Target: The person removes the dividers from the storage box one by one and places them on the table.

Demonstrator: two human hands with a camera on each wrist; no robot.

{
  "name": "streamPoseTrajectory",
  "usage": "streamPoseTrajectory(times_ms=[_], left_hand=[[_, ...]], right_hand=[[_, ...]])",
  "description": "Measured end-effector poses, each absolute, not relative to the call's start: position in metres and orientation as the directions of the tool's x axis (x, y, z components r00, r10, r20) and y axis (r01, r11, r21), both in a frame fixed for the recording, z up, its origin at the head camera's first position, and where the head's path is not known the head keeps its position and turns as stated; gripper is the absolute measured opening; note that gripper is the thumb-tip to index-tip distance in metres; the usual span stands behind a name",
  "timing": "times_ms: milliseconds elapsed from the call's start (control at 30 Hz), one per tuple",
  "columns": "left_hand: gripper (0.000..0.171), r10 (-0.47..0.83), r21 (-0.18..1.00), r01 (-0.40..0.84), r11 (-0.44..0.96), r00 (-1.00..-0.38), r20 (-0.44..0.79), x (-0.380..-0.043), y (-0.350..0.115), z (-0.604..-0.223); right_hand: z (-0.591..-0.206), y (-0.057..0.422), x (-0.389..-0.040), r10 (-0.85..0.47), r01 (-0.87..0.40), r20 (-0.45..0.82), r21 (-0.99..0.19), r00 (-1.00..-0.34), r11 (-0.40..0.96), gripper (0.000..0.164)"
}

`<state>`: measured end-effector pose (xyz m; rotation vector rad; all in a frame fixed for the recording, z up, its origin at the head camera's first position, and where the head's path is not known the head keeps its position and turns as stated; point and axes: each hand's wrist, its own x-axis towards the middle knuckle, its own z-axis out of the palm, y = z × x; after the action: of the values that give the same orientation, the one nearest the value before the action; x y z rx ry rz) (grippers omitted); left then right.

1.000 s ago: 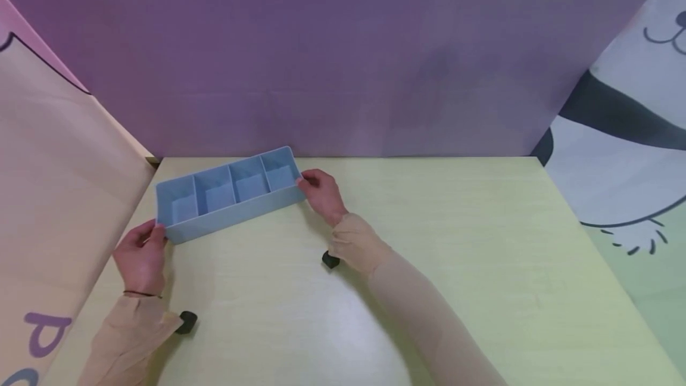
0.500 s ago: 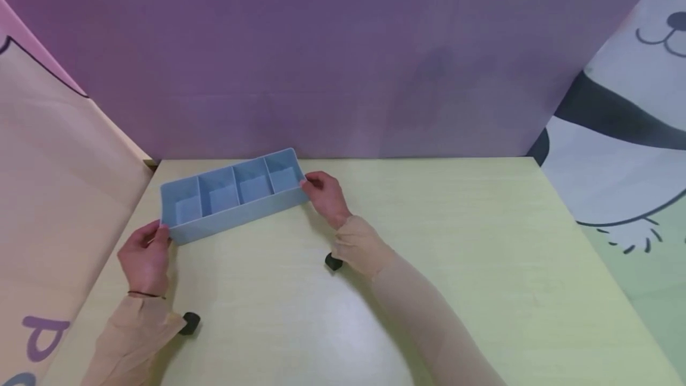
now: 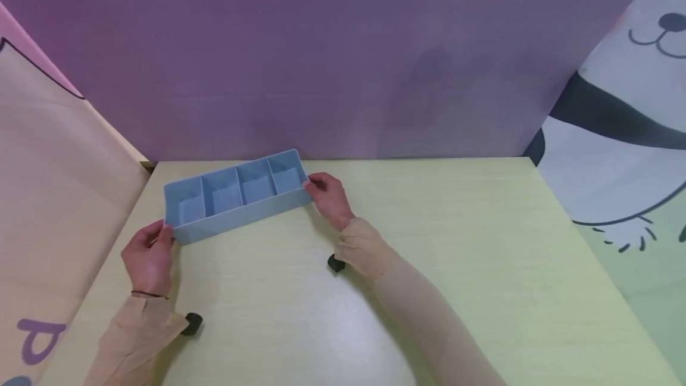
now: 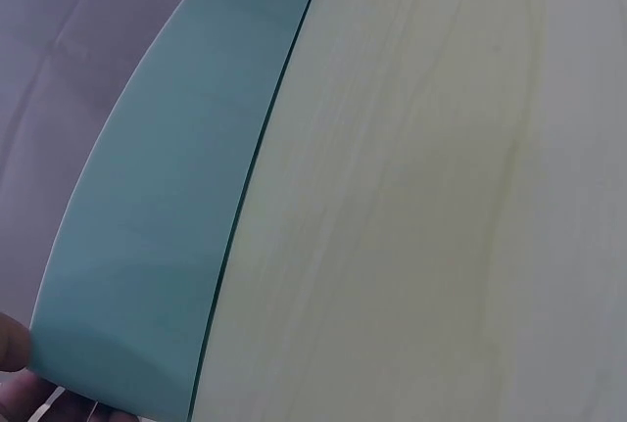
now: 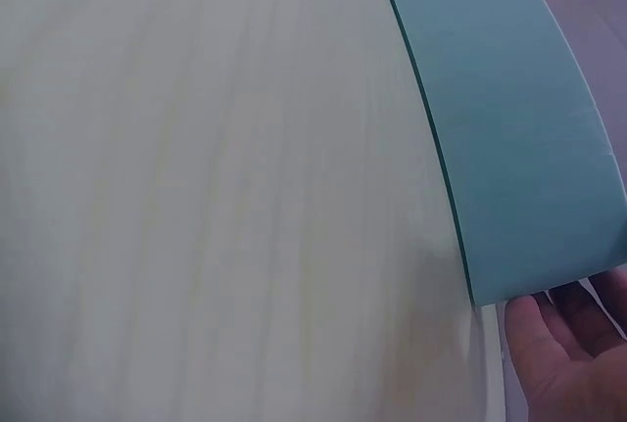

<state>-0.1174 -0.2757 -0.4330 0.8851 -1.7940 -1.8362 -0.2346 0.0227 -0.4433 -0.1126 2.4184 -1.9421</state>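
Note:
A light blue divided tray (image 3: pixel 241 217) with several compartments lies at a slant near the table's back left corner, its right end farther back. No objects show in its compartments. My left hand (image 3: pixel 150 261) holds its left end, thumb at the near corner. The right end is gripped by my right hand (image 3: pixel 329 198), thumb toward the near side. In the left wrist view, the tray's long wall (image 4: pixel 157 187) runs close above the tabletop, with a thumb (image 4: pixel 12 344) at its corner. Fingers of the right hand (image 5: pixel 568 363) press the end wall in the right wrist view.
The pale wooden table (image 3: pixel 455 255) extends to the right and toward me. A purple backdrop (image 3: pixel 348 64) rises behind it, and printed panels stand at left (image 3: pixel 64 165) and right (image 3: pixel 627 153). Small black devices (image 3: pixel 192 324) sit at both sleeves.
Both hands have shifted the tray slightly to the right along the table, keeping its slant and the same grip. The head view has drifted a little.

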Motion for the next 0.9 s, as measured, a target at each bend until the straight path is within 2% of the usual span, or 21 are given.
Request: streamPoseTrajectory(times_ms=[500, 800, 900], left_hand=[[0.033, -0.680, 0.993, -0.101, -0.053, -0.725, -0.110, -0.121, -0.269, -0.436], [0.024, -0.678, 0.994, -0.104, -0.041, -0.728, -0.104, -0.122, -0.267, -0.437], [0.026, -0.675, 0.994, -0.098, -0.041, -0.731, -0.100, -0.122, -0.266, -0.437]], right_hand=[[-0.445, 0.030, -0.234, -0.050, -0.037, 0.027, -0.975, -0.998, 0.217, 0.030], [-0.446, 0.033, -0.232, -0.041, -0.047, 0.038, -0.970, -0.998, 0.240, 0.032], [-0.446, 0.035, -0.232, -0.044, -0.051, 0.042, -0.969, -0.998, 0.241, 0.031]])
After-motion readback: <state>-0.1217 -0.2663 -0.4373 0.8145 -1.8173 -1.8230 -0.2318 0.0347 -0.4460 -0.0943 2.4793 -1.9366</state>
